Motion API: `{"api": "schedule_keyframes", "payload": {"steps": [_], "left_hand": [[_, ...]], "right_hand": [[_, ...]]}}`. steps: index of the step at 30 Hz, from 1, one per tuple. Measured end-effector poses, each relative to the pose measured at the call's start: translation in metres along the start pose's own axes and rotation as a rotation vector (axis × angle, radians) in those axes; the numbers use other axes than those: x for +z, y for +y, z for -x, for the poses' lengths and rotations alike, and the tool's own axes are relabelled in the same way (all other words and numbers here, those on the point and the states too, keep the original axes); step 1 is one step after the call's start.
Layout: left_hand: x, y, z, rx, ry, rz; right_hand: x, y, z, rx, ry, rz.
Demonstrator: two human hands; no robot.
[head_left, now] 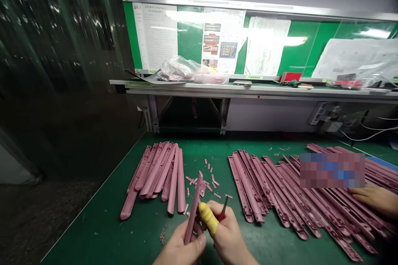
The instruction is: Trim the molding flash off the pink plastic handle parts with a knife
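My left hand (184, 243) is closed around the lower end of a long, narrow pink plastic part (195, 205), which stands tilted upward. Close against that part is my right hand (226, 232), with a yellow wrap (208, 218) on one finger. A slim red-handled tool (222, 214) with a dark tip is gripped in the right hand, its tip pointing up and away from the part; its lower end is mostly hidden. Small pink plastic scraps (209, 187) lie on the green work surface (102, 232) just beyond my hands.
A pile of similar pink parts (157, 169) lies to the left. Larger rows of pink parts (280, 190) cover the right side, where another person's hand (374, 198) rests at the edge. Behind runs a shelf (264, 91) with a clear plastic bag (180, 68).
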State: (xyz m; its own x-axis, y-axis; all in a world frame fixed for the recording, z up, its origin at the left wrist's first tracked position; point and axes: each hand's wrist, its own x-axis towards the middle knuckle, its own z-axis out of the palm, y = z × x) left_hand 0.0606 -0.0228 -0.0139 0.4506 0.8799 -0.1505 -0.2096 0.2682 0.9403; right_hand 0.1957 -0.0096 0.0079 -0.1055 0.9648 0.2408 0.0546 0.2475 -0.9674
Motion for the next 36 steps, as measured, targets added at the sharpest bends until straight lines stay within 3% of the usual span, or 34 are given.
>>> {"api": "schedule_keyframes", "payload": {"steps": [6,11,13,16,19,23,28,36], "left_hand": [[-0.002,-0.008,0.005,-0.142,0.095,0.033],[-0.023,0.000,-0.006,-0.049,0.340,-0.112],[-0.032,0.004,-0.006,-0.062,0.387,-0.133],[-0.040,0.011,0.002,-0.124,0.365,-0.111],[-0.042,0.023,0.017,-0.168,0.318,-0.066],[-0.032,0.043,0.034,-0.234,0.323,0.058],[-0.019,0.054,0.040,-0.289,0.318,0.167],[-0.015,0.045,0.039,-0.332,0.260,0.143]], "right_hand": [[0.004,0.017,0.000,0.015,0.017,0.092],[0.006,0.019,0.009,-0.248,0.054,0.336],[0.001,0.027,0.006,-0.255,0.076,0.438],[-0.014,0.047,-0.003,-0.086,0.133,0.515],[-0.029,0.055,-0.009,-0.073,0.074,0.508],[-0.034,0.031,-0.006,-0.155,-0.065,0.488],[-0.027,-0.002,-0.010,-0.314,0.033,0.572],[-0.031,0.003,-0.008,-0.330,0.023,0.629]]}}
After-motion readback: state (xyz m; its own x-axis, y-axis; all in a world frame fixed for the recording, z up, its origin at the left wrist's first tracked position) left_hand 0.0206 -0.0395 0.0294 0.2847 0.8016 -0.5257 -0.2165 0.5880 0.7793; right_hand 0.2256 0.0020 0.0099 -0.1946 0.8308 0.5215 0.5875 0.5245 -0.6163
